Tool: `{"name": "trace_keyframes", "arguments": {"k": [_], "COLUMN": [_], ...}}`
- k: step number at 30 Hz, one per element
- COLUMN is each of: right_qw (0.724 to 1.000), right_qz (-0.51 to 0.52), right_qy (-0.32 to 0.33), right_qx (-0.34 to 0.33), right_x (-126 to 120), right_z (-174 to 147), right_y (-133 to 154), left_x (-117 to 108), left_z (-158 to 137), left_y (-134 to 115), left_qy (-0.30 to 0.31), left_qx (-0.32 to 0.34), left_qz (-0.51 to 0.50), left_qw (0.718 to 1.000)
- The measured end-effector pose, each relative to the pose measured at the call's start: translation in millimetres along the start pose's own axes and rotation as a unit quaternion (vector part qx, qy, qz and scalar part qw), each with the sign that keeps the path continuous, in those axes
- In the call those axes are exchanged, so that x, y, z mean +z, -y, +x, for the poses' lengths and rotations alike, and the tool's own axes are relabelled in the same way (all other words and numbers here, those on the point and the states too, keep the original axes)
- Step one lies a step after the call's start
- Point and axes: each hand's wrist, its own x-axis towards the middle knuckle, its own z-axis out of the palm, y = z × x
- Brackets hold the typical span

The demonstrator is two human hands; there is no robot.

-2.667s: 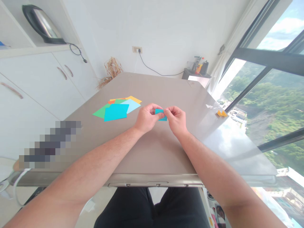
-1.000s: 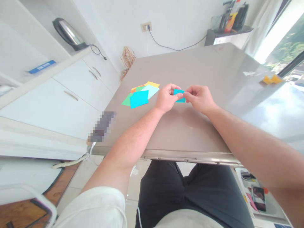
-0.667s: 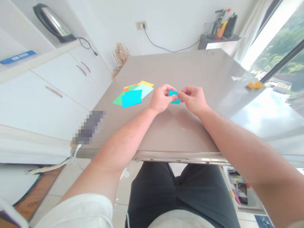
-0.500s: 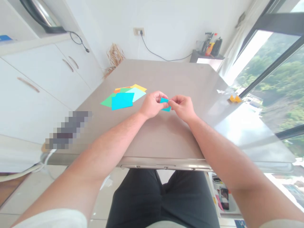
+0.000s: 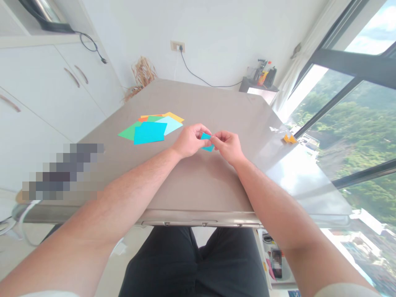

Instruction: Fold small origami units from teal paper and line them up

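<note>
A small piece of blue paper (image 5: 208,147), seemingly folded, is pinched between my two hands just above the tabletop. My left hand (image 5: 190,140) grips its left side with the thumb on top. At its upper right edge, the thumb and fingertips of my right hand (image 5: 228,145) are closed on it. My fingers hide parts of the paper. Left of my hands lies a fan of coloured sheets: a bright blue sheet (image 5: 150,132) on top, with a green sheet (image 5: 127,131), a pale blue sheet (image 5: 172,125) and a yellow sheet (image 5: 174,116) partly under it.
The brown table (image 5: 198,185) has a small orange folded piece (image 5: 290,139) near its right edge. A blurred-out object lies at the left edge by a white cable. Behind stand dried stalks (image 5: 142,74) and a small cabinet with bottles (image 5: 262,78). An open drawer (image 5: 278,272) sits below right.
The view has turned slightly, so everything sits further left. Both hands keep their pinch on the blue paper, which looks a little more tilted.
</note>
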Motion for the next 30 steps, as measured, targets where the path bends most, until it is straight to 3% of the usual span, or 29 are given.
{"name": "trace_keyframes", "arguments": {"k": [9,20,30], "right_qw": [0.999,0.998,0.998], "right_qz": [0.022,0.040,-0.041], "right_qy": [-0.048,-0.048,0.034], "right_qx": [0.008,0.015,0.028], "right_x": [-1.6,-0.4,0.1], "right_z": [0.7,0.9,-0.8], "right_y": [5.4,0.0,-1.7], "left_x": [0.6,-1.5,-5.9], "left_z": [0.0,0.8,4.1], "left_y": [-4.0,0.1,4.5], "left_qy": [-0.012,-0.028,-0.107], "left_qx": [0.005,-0.013,-0.028], "left_qz": [-0.010,-0.007,-0.055], "left_qw": [1.000,0.999,0.992]}}
